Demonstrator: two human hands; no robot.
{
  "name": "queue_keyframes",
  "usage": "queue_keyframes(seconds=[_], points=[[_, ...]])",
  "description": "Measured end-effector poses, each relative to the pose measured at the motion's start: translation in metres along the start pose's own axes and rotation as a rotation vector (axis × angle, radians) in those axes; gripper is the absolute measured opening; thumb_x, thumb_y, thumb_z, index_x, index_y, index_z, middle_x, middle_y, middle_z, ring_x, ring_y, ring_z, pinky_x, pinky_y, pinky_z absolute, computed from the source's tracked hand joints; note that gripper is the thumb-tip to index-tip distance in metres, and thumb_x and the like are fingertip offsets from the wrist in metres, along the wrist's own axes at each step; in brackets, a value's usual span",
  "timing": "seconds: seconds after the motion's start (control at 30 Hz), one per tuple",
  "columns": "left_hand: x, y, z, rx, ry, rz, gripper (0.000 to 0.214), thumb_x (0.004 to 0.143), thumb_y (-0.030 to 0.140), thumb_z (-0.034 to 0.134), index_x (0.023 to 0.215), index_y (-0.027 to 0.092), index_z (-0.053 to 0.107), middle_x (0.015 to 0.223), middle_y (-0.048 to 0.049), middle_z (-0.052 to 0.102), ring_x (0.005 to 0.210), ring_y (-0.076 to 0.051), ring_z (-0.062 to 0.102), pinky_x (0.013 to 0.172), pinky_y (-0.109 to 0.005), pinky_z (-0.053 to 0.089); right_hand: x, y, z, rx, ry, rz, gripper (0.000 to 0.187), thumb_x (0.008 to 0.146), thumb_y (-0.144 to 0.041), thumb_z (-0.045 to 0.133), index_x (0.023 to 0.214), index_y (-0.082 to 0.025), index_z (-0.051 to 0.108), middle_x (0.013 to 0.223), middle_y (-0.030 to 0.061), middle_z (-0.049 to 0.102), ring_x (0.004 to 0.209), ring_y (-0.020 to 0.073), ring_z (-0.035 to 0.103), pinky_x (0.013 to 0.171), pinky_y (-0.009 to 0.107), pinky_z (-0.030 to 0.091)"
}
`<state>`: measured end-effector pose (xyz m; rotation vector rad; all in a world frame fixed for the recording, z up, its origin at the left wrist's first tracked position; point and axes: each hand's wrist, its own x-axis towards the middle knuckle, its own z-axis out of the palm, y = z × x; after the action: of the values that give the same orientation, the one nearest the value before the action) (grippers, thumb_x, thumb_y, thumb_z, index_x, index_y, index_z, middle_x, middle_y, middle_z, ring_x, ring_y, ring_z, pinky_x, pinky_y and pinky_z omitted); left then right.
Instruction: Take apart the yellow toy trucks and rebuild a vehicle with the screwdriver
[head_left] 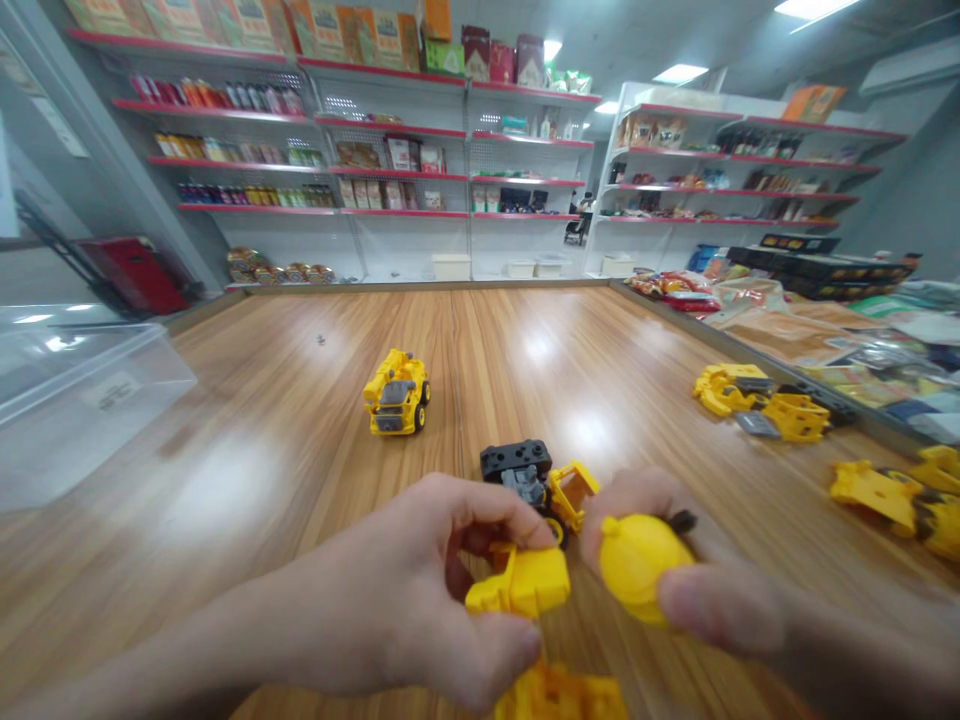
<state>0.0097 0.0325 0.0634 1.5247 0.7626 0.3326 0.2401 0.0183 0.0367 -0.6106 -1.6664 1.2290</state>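
Observation:
My left hand (442,580) pinches a yellow plastic toy truck part (529,583) between thumb and fingers, just above the table. To its right, my right hand (697,570) is closed around a rounded yellow toy mixer drum (641,565) with a small dark tip; motion smears this hand somewhat. The two pieces are held apart. Just beyond them lie a black and grey toy chassis (517,465) and a yellow cab frame (574,495). A wheel shows beside the frame. Below my left hand another yellow part (559,695) is cut off by the frame edge.
An assembled yellow toy truck (397,393) stands farther back on the wooden table (277,420). More yellow toy pieces (795,415) lie at the right. A clear plastic bin (90,400) is at the left; packaged goods (787,310) line the right edge. Stocked shelves (390,128) stand behind.

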Motion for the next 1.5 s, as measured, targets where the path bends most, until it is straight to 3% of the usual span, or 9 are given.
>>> queue_keyframes(seconds=[0.1,0.2,0.33,0.47,0.6,0.8,1.07,1.27,1.5], points=[[0.002,-0.004,0.0,0.154,-0.008,0.011,0.032,0.075,0.019,0.062,0.107,0.022,0.063,0.081,0.002,0.059,0.069,-0.01,0.056,0.057,-0.018,0.047,0.009,-0.009,-0.021,0.172,-0.001,0.076,0.032,0.073,-0.049,0.065,0.072,-0.018,0.066,0.055,0.0006,0.05,0.048,0.0121,0.041,0.045,0.026,0.033],[0.01,-0.014,0.009,0.365,0.04,0.216,0.043,0.073,0.019,0.067,0.115,0.025,0.06,0.099,-0.0018,0.062,0.085,-0.015,0.061,0.075,-0.024,0.053,0.018,-0.003,-0.033,0.267,0.094,0.076,0.033,0.074,-0.047,0.06,0.072,-0.015,0.068,0.051,-0.0013,0.044,0.043,0.0094,0.033,0.041,0.025,0.025],[0.017,-0.033,0.024,0.794,0.048,0.499,0.028,0.08,0.026,0.066,0.108,0.022,0.064,0.108,-0.009,0.058,0.086,-0.017,0.061,0.078,-0.028,0.055,0.019,0.013,-0.029,0.252,0.104,0.124,0.032,0.076,-0.044,0.061,0.071,-0.013,0.068,0.051,-0.0016,0.045,0.042,0.0073,0.033,0.04,0.022,0.023],[0.015,-0.045,0.03,0.931,0.122,0.64,0.026,0.085,0.035,0.064,0.106,0.021,0.064,0.099,-0.0101,0.057,0.089,-0.021,0.06,0.076,-0.031,0.056,0.016,0.009,-0.021,0.217,0.095,0.147,0.032,0.073,-0.043,0.066,0.064,-0.013,0.062,0.052,-0.0006,0.048,0.044,0.0081,0.038,0.042,0.021,0.026],[0.013,-0.048,0.033,0.941,0.14,0.654,0.025,0.086,0.029,0.064,0.111,0.028,0.063,0.109,-0.0081,0.058,0.098,-0.022,0.061,0.083,-0.031,0.055,0.015,0.006,-0.019,0.194,0.105,0.167,0.034,0.072,-0.045,0.068,0.064,-0.013,0.061,0.053,-0.0007,0.049,0.046,0.0084,0.039,0.043,0.021,0.028],[0.014,-0.047,0.035,0.862,0.2,0.666,0.022,0.083,0.037,0.067,0.101,0.025,0.062,0.107,-0.005,0.058,0.087,-0.017,0.062,0.072,-0.023,0.055,0.015,0.013,-0.019,0.174,0.082,0.174,0.035,0.074,-0.045,0.068,0.071,-0.011,0.066,0.058,0.0009,0.052,0.051,0.0098,0.042,0.048,0.022,0.032],[0.03,-0.066,0.033,1.047,0.332,0.776,0.035,0.079,0.048,0.068,0.083,0.017,0.053,0.088,-0.0088,0.058,0.085,-0.023,0.052,0.075,-0.038,0.052,0.012,0.015,-0.017,0.134,0.042,0.178,0.035,0.078,-0.047,0.065,0.07,-0.013,0.061,0.063,0.002,0.051,0.056,0.0122,0.044,0.053,0.025,0.033],[0.025,-0.06,0.032,1.212,0.195,0.648,0.037,0.081,0.05,0.063,0.096,0.016,0.06,0.098,-0.0136,0.06,0.09,-0.028,0.051,0.075,-0.046,0.051,0.011,0.019,-0.019,0.1,0.02,0.166,0.034,0.08,-0.046,0.063,0.071,-0.014,0.059,0.065,0.0015,0.05,0.058,0.0122,0.043,0.053,0.025,0.033],[0.025,-0.057,0.028,1.113,0.255,0.637,0.012,0.078,0.027,0.06,0.085,0.017,0.06,0.093,-0.0122,0.06,0.09,-0.027,0.048,0.077,-0.046,0.048,0.016,0.01,-0.019,-0.194,-0.038,0.188,0.029,0.085,-0.043,0.061,0.087,-0.014,0.063,0.072,0.0013,0.054,0.063,0.0126,0.045,0.056,0.025,0.036]])
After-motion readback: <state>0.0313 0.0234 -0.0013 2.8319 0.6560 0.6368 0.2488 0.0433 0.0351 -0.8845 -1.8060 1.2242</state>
